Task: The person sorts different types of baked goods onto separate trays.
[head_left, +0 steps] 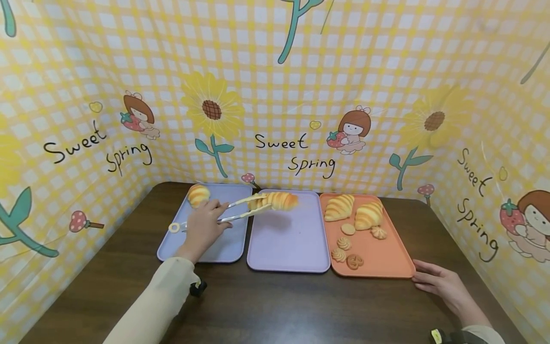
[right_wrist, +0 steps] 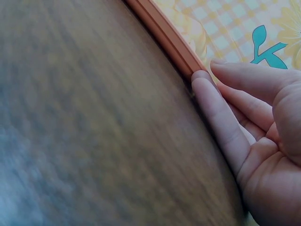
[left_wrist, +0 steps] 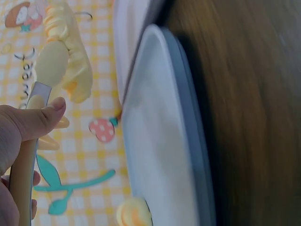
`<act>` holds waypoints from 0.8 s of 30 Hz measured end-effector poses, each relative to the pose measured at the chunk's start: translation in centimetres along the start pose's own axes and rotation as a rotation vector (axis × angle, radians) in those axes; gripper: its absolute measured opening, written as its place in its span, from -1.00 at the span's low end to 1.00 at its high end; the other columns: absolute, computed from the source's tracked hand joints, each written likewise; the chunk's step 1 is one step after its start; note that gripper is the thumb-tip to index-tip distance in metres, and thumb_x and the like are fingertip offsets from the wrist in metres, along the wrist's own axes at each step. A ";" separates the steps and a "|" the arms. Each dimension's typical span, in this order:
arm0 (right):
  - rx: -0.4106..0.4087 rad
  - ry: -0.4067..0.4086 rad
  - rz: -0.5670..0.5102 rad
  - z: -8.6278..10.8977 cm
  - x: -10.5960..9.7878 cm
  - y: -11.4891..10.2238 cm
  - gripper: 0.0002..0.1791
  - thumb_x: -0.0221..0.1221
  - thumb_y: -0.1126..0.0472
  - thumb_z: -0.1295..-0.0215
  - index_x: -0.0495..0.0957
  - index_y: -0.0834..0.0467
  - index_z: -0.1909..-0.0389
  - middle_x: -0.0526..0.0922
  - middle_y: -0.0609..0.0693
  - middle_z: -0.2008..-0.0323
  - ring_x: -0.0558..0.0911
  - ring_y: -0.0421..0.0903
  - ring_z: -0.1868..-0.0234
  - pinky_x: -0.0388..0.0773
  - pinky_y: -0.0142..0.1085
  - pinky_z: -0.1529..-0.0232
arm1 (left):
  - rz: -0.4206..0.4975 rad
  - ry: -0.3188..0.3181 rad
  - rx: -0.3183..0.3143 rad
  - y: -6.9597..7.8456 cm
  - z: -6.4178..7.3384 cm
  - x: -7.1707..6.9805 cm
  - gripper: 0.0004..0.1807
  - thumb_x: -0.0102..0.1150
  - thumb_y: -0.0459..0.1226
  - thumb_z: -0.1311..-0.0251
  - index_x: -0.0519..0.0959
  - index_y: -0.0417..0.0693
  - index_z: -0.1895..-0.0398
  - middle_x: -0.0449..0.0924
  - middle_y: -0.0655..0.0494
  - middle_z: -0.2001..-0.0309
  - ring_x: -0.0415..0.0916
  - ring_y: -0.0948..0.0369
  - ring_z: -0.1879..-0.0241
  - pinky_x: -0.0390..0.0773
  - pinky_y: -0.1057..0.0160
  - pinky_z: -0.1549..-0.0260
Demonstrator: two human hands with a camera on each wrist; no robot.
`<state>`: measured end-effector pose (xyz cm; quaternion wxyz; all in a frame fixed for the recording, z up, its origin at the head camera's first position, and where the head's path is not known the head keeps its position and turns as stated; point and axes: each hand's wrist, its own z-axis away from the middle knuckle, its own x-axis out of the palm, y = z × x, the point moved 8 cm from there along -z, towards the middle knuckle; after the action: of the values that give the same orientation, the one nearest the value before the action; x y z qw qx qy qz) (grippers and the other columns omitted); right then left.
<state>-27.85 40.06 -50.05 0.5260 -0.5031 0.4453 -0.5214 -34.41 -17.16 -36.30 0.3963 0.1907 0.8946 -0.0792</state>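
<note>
My left hand (head_left: 204,227) holds a pair of tongs (head_left: 240,216) with cream tips and metal arms, its thumb lying along one arm in the left wrist view. Between the tips is a golden striped croissant (head_left: 281,200), raised over the back of the purple tray (head_left: 288,264); a shadow falls below it. My right hand (head_left: 444,286) touches the near right corner of the orange tray (head_left: 397,271). Its fingers are fairly straight, with fingertips right at the rim in the right wrist view.
A blue tray (head_left: 202,258) at left bears a striped bread roll (head_left: 199,195). On the orange tray lie two croissants (head_left: 339,208), several small cookies (head_left: 343,243) and a pretzel cookie (head_left: 354,261). A checked yellow cloth (head_left: 266,105) walls the dark wooden table (head_left: 258,306).
</note>
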 end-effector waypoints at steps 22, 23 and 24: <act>0.004 0.016 0.022 -0.1 -0.1 0.0 -0.57 0.16 0.51 -0.32 0.70 -0.13 0.16 0.68 -0.34 0.18 0.72 -0.20 0.23 0.65 -0.30 0.18 | -0.160 -0.040 -0.070 -7.5 1.0 -0.6 -0.32 0.66 -0.21 0.33 0.69 -0.21 -0.01 0.50 -0.03 0.24 0.35 -0.03 0.35 0.31 0.00 0.49; 0.005 0.017 0.024 -0.1 -0.1 0.0 -0.58 0.16 0.51 -0.32 0.70 -0.12 0.15 0.68 -0.34 0.18 0.72 -0.20 0.23 0.65 -0.29 0.18 | -0.167 -0.046 -0.073 -7.7 1.0 -0.6 -0.32 0.65 -0.21 0.32 0.69 -0.21 -0.02 0.51 -0.04 0.22 0.35 -0.04 0.34 0.32 -0.01 0.48; 0.005 0.016 0.024 -0.1 -0.1 0.0 -0.58 0.16 0.51 -0.32 0.70 -0.12 0.15 0.68 -0.34 0.18 0.72 -0.20 0.22 0.65 -0.29 0.18 | -0.172 -0.054 -0.078 -7.9 1.0 -0.6 -0.33 0.65 -0.21 0.31 0.68 -0.21 -0.02 0.51 -0.04 0.21 0.35 -0.04 0.33 0.32 -0.02 0.46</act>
<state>-27.91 40.14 -50.07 0.5298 -0.4922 0.4541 -0.5204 -36.60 -24.86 -36.59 0.4192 0.0952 0.8991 -0.0830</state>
